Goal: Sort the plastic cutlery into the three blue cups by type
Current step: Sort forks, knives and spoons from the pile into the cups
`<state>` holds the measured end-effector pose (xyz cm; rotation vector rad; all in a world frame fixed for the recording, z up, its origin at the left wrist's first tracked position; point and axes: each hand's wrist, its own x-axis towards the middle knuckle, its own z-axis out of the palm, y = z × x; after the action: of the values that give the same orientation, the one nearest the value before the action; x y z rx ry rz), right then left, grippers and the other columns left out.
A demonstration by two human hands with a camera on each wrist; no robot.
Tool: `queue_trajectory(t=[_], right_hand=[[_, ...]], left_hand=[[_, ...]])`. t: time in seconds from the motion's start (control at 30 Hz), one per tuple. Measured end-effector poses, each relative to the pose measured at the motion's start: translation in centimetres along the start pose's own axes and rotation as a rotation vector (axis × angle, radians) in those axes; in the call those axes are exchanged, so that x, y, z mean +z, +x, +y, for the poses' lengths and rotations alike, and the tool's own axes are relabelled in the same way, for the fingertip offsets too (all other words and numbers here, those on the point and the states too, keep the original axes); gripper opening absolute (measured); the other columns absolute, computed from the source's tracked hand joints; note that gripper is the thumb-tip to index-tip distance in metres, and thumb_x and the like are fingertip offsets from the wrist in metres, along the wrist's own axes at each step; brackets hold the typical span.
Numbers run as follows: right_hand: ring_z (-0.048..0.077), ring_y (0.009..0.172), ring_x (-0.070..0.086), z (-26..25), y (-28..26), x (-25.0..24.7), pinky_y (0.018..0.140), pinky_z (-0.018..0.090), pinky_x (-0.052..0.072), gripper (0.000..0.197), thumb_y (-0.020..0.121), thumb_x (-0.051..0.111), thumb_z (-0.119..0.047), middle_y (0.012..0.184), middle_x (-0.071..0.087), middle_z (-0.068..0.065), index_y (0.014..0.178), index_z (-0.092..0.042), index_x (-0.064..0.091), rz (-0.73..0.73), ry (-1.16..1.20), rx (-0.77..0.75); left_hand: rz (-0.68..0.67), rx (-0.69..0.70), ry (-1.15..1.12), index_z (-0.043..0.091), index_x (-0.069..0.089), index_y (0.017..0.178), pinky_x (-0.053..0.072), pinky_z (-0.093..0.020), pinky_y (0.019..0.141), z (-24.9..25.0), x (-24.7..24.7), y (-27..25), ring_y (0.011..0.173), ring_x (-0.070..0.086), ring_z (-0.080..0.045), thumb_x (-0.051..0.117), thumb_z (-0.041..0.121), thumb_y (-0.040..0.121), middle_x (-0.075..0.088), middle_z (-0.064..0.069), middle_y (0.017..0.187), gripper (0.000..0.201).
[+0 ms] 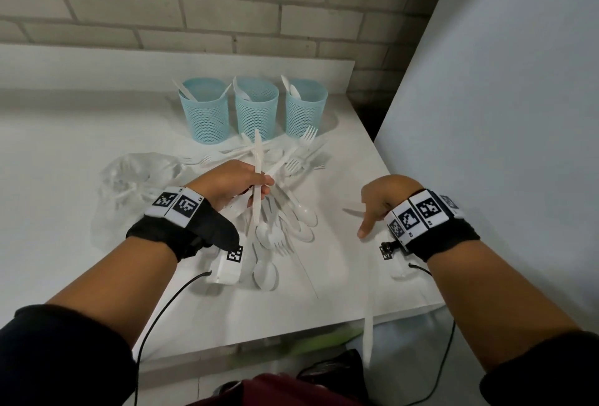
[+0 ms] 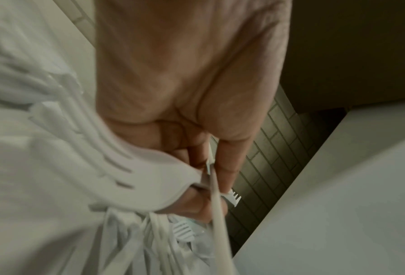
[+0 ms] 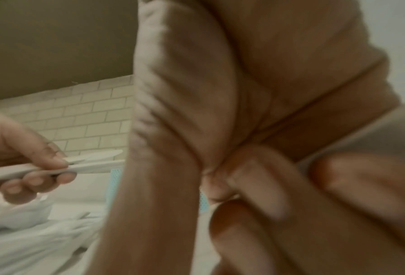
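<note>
Overhead, left hand (image 1: pixel 234 182) pinches knife (image 1: pixel 257 175), long axis toward cups (image 1: pixel 256 108); right hand (image 1: pixel 384 203) loose, holding nothing

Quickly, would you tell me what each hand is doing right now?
Left hand: grips white plastic knives above the pile.
Right hand: holds nothing, fingers loosely curled, one fingertip at the table.

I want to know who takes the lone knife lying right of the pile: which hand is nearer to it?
Right. The right hand hovers directly beside the lone knife, fingertips almost on it. The left hand is over the pile, gripping other knives.
</note>
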<state>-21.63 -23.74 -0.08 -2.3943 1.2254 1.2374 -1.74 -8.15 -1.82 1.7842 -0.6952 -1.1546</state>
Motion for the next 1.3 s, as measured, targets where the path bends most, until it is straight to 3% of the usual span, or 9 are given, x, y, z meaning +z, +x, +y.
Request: queue_trajectory(t=[0.23, 0.4, 0.53, 0.67, 0.73, 0.83, 1.0, 1.13, 1.3], right_hand=[[0.025, 0.072, 0.061, 0.5, -0.3, 3.9, 0.092, 0.042, 0.052, 0.055, 0.057, 0.079, -0.06, 0.069, 0.063, 0.004, 0.063, -0.01, 0.057, -0.091, 0.061, 0.04], [0.029, 0.09, 0.065, 0.1, 0.0, 5.4, 0.095, 0.044, 0.05, 0.062, 0.06, 0.077, -0.061, 0.098, 0.07, 0.012, 0.081, -0.005, 0.06, -0.143, 0.085, 0.07], [0.027, 0.088, 0.065, -0.2, -0.3, 5.7, 0.095, 0.042, 0.05, 0.05, 0.068, 0.078, -0.049, 0.098, 0.07, 0.01, 0.08, -0.004, 0.06, -0.118, 0.145, 0.072], [0.028, 0.104, 0.065, -1.1, -0.1, 5.3, 0.098, 0.043, 0.049, 0.057, 0.075, 0.074, -0.043, 0.112, 0.069, 0.012, 0.109, 0.002, 0.063, -0.141, 0.177, 0.102], [0.027, 0.095, 0.063, -1.5, -0.1, 4.8, 0.099, 0.041, 0.048, 0.045, 0.079, 0.072, -0.038, 0.114, 0.068, 0.013, 0.099, 0.001, 0.063, -0.101, 0.198, 0.098], [0.024, 0.085, 0.058, -1.8, -0.4, 4.1, 0.092, 0.036, 0.049, 0.027, 0.082, 0.07, -0.026, 0.098, 0.069, 0.012, 0.074, -0.004, 0.056, 0.0, 0.21, 0.059], [0.018, 0.062, 0.056, -2.7, -0.3, 3.2, 0.061, 0.025, 0.048, 0.022, 0.081, 0.062, -0.008, 0.068, 0.056, 0.005, 0.064, -0.007, 0.048, 0.213, 0.247, 0.046], [0.015, 0.051, 0.044, -2.9, 0.2, 2.1, 0.044, 0.022, 0.033, 0.024, 0.08, 0.057, -0.004, 0.059, 0.047, 0.005, 0.059, -0.007, 0.045, 0.353, 0.529, -0.018], [0.016, 0.05, 0.039, -4.6, 1.2, 0.2, 0.049, 0.025, 0.032, 0.013, 0.086, 0.05, -0.009, 0.06, 0.046, 0.006, 0.078, -0.003, 0.059, 0.359, 1.183, -0.249]], left_hand=[[-0.09, 0.014, 0.014, 0.001, 0.067, 0.086, 0.048, -0.019, 0.058, 0.0, 2.2, 0.5, 0.056, 0.061, -0.011, 0.063, 0.009, 0.087, 0.067, 0.001, 0.057, 0.009], [-0.123, 0.015, 0.036, 0.003, 0.067, 0.086, 0.046, -0.011, 0.046, 0.1, 3.4, 0.6, 0.055, 0.062, -0.007, 0.061, 0.009, 0.088, 0.067, -0.003, 0.064, 0.009], [-0.14, 0.029, 0.064, 0.001, 0.066, 0.092, 0.042, -0.009, 0.042, 0.3, 4.0, 0.6, 0.047, 0.06, -0.001, 0.061, 0.01, 0.088, 0.065, -0.005, 0.071, 0.011], [-0.15, 0.032, 0.06, 0.002, 0.066, 0.089, 0.043, -0.009, 0.044, 0.3, 4.1, 0.5, 0.047, 0.06, -0.002, 0.061, 0.009, 0.088, 0.066, -0.002, 0.064, 0.009], [-0.143, 0.028, 0.059, 0.001, 0.066, 0.092, 0.044, -0.009, 0.044, 0.2, 3.9, 0.5, 0.049, 0.061, -0.004, 0.061, 0.009, 0.088, 0.065, -0.004, 0.068, 0.011], [-0.131, 0.012, 0.05, -0.003, 0.066, 0.099, 0.044, -0.01, 0.043, 0.1, 3.4, 0.3, 0.06, 0.061, -0.011, 0.061, 0.01, 0.088, 0.065, -0.005, 0.07, 0.018], [-0.089, 0.006, 0.03, 0.001, 0.066, 0.085, 0.046, -0.011, 0.045, -0.4, 2.4, 0.0, 0.054, 0.061, -0.008, 0.062, 0.01, 0.087, 0.064, -0.005, 0.067, 0.009], [-0.052, 0.009, 0.05, 0.0, 0.067, 0.083, 0.044, -0.011, 0.045, -0.7, 1.3, -0.3, 0.058, 0.058, -0.013, 0.064, 0.011, 0.086, 0.064, -0.005, 0.067, 0.012], [0.012, 0.012, 0.003, 0.002, 0.067, 0.079, 0.047, -0.017, 0.054, -0.9, 0.3, -0.5, 0.066, 0.057, -0.018, 0.066, 0.01, 0.085, 0.066, -0.003, 0.063, 0.011]])
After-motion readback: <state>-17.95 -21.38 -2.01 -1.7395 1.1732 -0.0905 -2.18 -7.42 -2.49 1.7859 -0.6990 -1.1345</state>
